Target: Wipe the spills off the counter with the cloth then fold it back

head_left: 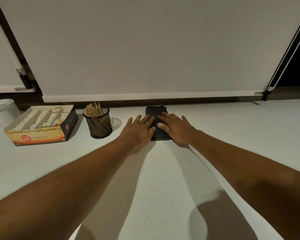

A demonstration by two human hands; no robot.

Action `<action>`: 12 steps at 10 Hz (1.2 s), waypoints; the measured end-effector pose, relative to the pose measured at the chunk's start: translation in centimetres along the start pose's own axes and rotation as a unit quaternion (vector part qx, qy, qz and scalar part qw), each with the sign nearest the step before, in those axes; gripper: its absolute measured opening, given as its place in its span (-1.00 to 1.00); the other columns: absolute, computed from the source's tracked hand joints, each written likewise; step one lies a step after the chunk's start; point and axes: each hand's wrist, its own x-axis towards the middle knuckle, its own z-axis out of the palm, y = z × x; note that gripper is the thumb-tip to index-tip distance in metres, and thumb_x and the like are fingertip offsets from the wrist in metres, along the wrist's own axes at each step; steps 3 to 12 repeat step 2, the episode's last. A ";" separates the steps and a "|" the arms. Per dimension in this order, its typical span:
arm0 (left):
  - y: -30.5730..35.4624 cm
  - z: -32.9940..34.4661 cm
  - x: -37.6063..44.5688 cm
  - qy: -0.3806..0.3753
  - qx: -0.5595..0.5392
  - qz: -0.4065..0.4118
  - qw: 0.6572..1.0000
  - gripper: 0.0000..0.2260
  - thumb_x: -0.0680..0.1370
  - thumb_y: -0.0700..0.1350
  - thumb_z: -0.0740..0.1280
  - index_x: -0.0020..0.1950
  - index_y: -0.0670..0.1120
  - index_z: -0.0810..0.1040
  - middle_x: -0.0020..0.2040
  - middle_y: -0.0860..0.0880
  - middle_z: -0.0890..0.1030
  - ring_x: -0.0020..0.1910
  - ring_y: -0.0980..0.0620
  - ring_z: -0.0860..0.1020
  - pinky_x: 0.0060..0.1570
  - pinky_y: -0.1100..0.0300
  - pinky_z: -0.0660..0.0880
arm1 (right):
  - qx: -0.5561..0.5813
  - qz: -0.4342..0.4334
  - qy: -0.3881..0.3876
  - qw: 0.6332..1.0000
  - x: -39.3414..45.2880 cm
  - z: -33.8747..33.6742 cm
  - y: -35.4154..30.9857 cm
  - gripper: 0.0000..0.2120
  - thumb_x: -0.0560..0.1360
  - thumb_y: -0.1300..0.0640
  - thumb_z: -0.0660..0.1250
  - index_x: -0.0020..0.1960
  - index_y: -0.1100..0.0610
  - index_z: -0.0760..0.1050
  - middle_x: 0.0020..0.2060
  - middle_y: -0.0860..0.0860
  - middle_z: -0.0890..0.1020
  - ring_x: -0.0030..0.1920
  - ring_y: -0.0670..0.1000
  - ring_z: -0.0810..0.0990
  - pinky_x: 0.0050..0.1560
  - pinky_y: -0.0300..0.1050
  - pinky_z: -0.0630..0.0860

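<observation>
Pale speckled counter (163, 187) filling the lower view, backed by a lowered white blind (145, 49). No spill visible anywhere on the surface, though glare and shadow could hide a thin film.

Dark cloth (157, 112), folded into a narrow rectangle, lying flat near the back of the counter, just in front of the blind's bottom rail. All other places given from this cloth.

To its left, well apart: open cardboard tea box (40, 129) with sachets standing in rows. Beyond the box, further left: a white tub (3, 111), partly cut off by the edge of the view. Between box and cloth, nearer the cloth: black mesh cup (98, 122) crammed with wooden stirrers, upright.

Left hand (139, 129) flat on the cloth's left edge, fingers spread, palm partly on the counter. Right hand (175, 128) flat on the cloth's right half, fingers spread. Neither hand gripping; both open and pressing down, as if smoothing the fold.

Likely risks from here:
- Fold springing open once pressure lifts, if the layers are damp or uneven.
- Cloth sliding back against the blind rail under a forward push, bunching the far end.
- Left arm swinging outward on withdrawal and tipping the mesh cup, scattering stirrers.
- Damp patch left unwiped, unseen in this low light.
</observation>
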 end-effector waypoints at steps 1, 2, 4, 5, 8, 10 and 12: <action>-0.1 -1.6 -1.6 0.078 -0.070 -0.017 0.994 -0.43 0.77 0.07 -0.03 0.76 -0.06 -0.07 0.78 -0.10 0.00 0.76 -0.12 -0.02 0.72 -0.12 -0.02 | 0.044 -0.003 0.109 0.993 -1.3 -1.3 -1.0 -0.42 0.75 -0.22 -0.08 0.70 -0.01 0.11 0.70 0.00 0.17 0.68 0.08 0.12 0.64 0.29 0.05; -0.5 -3.8 -4.0 0.162 -0.050 -0.010 0.985 -0.38 0.77 0.11 -0.02 0.76 -0.07 -0.14 0.78 -0.10 -0.11 0.76 -0.08 -0.15 0.72 -0.05 -0.13 | -0.007 -0.018 0.170 0.985 -2.8 -3.7 -2.7 -0.38 0.73 -0.23 -0.09 0.70 0.02 0.10 0.70 0.02 0.16 0.70 0.11 0.08 0.65 0.26 0.05; -0.5 -3.8 -4.0 0.162 -0.050 -0.010 0.985 -0.38 0.77 0.11 -0.02 0.76 -0.07 -0.14 0.78 -0.10 -0.11 0.76 -0.08 -0.15 0.72 -0.05 -0.13 | -0.007 -0.018 0.170 0.985 -2.8 -3.7 -2.7 -0.38 0.73 -0.23 -0.09 0.70 0.02 0.10 0.70 0.02 0.16 0.70 0.11 0.08 0.65 0.26 0.05; -0.5 -3.8 -4.0 0.162 -0.050 -0.010 0.985 -0.38 0.77 0.11 -0.02 0.76 -0.07 -0.14 0.78 -0.10 -0.11 0.76 -0.08 -0.15 0.72 -0.05 -0.13 | -0.007 -0.018 0.170 0.985 -2.8 -3.7 -2.7 -0.38 0.73 -0.23 -0.09 0.70 0.02 0.10 0.70 0.02 0.16 0.70 0.11 0.08 0.65 0.26 0.05; -0.5 -3.8 -4.0 0.162 -0.050 -0.010 0.985 -0.38 0.77 0.11 -0.02 0.76 -0.07 -0.14 0.78 -0.10 -0.11 0.76 -0.08 -0.15 0.72 -0.05 -0.13 | -0.007 -0.018 0.170 0.985 -2.8 -3.7 -2.7 -0.38 0.73 -0.23 -0.09 0.70 0.02 0.10 0.70 0.02 0.16 0.70 0.11 0.08 0.65 0.26 0.05; -0.5 -3.8 -4.0 0.162 -0.050 -0.010 0.985 -0.38 0.77 0.11 -0.02 0.76 -0.07 -0.14 0.78 -0.10 -0.11 0.76 -0.08 -0.15 0.72 -0.05 -0.13 | -0.007 -0.018 0.170 0.985 -2.8 -3.7 -2.7 -0.38 0.73 -0.23 -0.09 0.70 0.02 0.10 0.70 0.02 0.16 0.70 0.11 0.08 0.65 0.26 0.05; -0.5 -3.8 -4.0 0.162 -0.050 -0.010 0.985 -0.38 0.77 0.11 -0.02 0.76 -0.07 -0.14 0.78 -0.10 -0.11 0.76 -0.08 -0.15 0.72 -0.05 -0.13 | -0.007 -0.018 0.170 0.985 -2.8 -3.7 -2.7 -0.38 0.73 -0.23 -0.09 0.70 0.02 0.10 0.70 0.02 0.16 0.70 0.11 0.08 0.65 0.26 0.05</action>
